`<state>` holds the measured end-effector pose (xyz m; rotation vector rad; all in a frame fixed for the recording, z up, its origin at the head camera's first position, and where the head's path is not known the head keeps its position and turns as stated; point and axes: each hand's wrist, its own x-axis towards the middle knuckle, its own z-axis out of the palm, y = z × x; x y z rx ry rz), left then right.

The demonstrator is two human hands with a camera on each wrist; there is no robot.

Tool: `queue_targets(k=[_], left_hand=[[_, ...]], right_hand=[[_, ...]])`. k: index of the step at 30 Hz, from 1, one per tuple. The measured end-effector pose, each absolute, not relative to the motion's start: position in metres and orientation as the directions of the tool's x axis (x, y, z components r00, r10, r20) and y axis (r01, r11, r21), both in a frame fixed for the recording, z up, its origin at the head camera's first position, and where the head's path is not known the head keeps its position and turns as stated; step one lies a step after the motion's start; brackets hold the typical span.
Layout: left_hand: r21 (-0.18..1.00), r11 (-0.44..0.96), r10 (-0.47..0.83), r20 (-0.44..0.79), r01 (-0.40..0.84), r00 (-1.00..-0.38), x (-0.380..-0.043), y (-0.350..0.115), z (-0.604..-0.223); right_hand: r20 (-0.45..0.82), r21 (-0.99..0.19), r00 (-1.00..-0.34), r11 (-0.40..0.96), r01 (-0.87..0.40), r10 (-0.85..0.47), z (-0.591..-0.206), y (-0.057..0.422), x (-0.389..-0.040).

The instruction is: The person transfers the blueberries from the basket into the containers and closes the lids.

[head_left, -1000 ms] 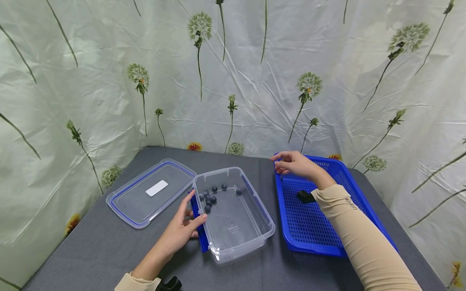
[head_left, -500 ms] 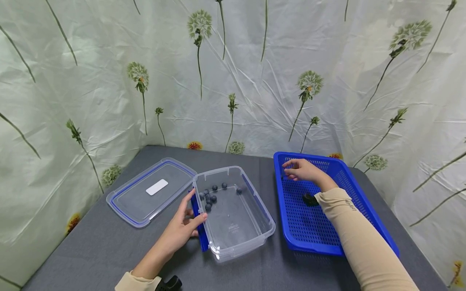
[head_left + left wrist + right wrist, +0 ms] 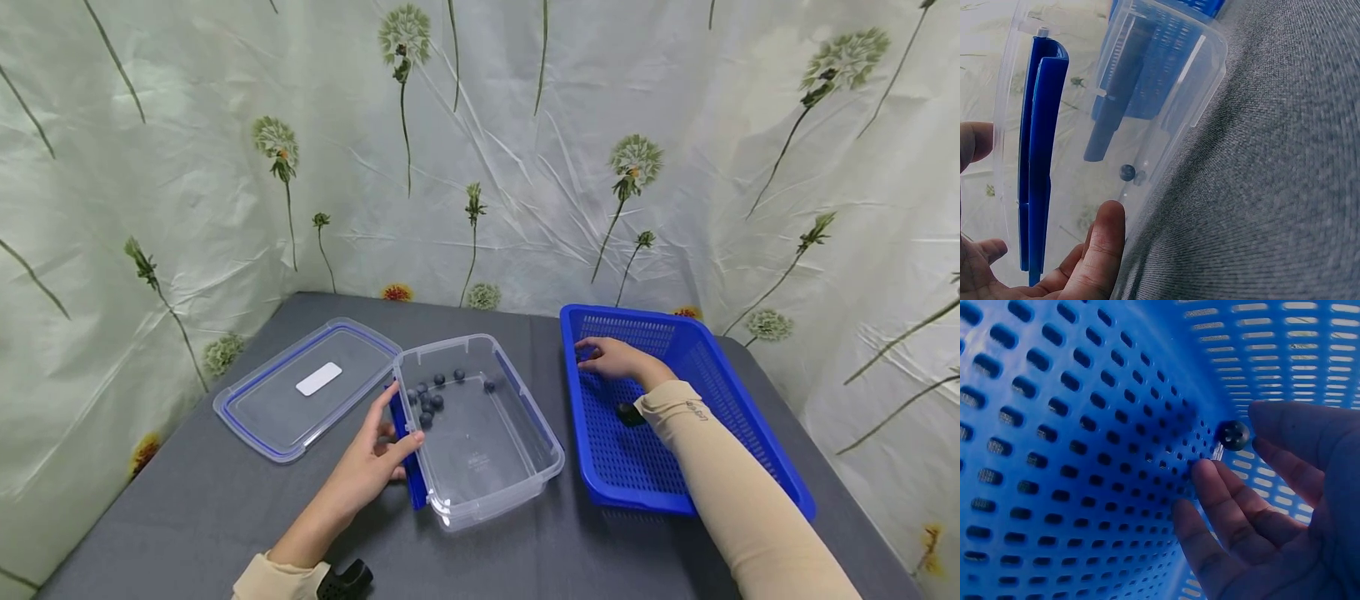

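My left hand (image 3: 367,458) grips the left side of a clear plastic food container (image 3: 487,487), its thumb over the rim by a blue locking flap (image 3: 1044,156). Several blueberries (image 3: 437,402) lie inside, mostly bunched near the left wall. My right hand (image 3: 618,360) reaches down into the blue plastic basket (image 3: 592,479) at its far left corner. In the right wrist view one blueberry (image 3: 1233,435) sits in that corner, close to the fingertips. The thumb and fingers (image 3: 1210,481) stand apart around it, without a visible pinch.
The container's clear lid (image 3: 255,425), with a blue seal and a white label, lies flat to the left. A grey cloth (image 3: 187,525) covers the table. Behind it hangs a flowered curtain (image 3: 540,208). The basket's raised rim stands just right of the container.
My right hand has moved from above the basket's left rim down into its far left corner. The left hand keeps its hold on the container. The head view has shifted slightly.
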<state>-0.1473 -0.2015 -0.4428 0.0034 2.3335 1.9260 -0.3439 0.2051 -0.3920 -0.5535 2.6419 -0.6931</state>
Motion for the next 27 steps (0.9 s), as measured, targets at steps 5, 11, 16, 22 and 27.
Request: queue_targets(k=[5,11,16,22,27], left_hand=[[0.977,0.200,0.078,-0.093,-0.076,-0.993,-0.1476,-0.2023,-0.4418],[0.975,0.207,0.076,-0.099,-0.081,-0.992,-0.1468,-0.2026,-0.4410],[0.975,0.208,0.076,-0.097,-0.079,-0.992,-0.1467,-0.2024,-0.4409],[0.976,0.204,0.080,-0.094,-0.076,-0.992,-0.1473,-0.2022,-0.4406],[0.976,0.203,0.084,-0.095,-0.076,-0.992,-0.1484,-0.2021,-0.4407]], right_hand=[[-0.233,-0.486,-0.866,0.825,-0.289,-0.441,-0.3912,0.2023,-0.3443],[-0.233,-0.465,-0.873,0.837,-0.288,-0.429,-0.3936,0.2005,-0.3448],[-0.214,-0.460,-0.881,0.839,-0.290,-0.422,-0.3970,0.2000,-0.3470],[-0.174,-0.444,-0.888,0.839,-0.315,-0.426,-0.3985,0.1992,-0.3480],[-0.164,-0.434,-0.897,0.846,-0.308,-0.410,-0.4000,0.1980,-0.3478]])
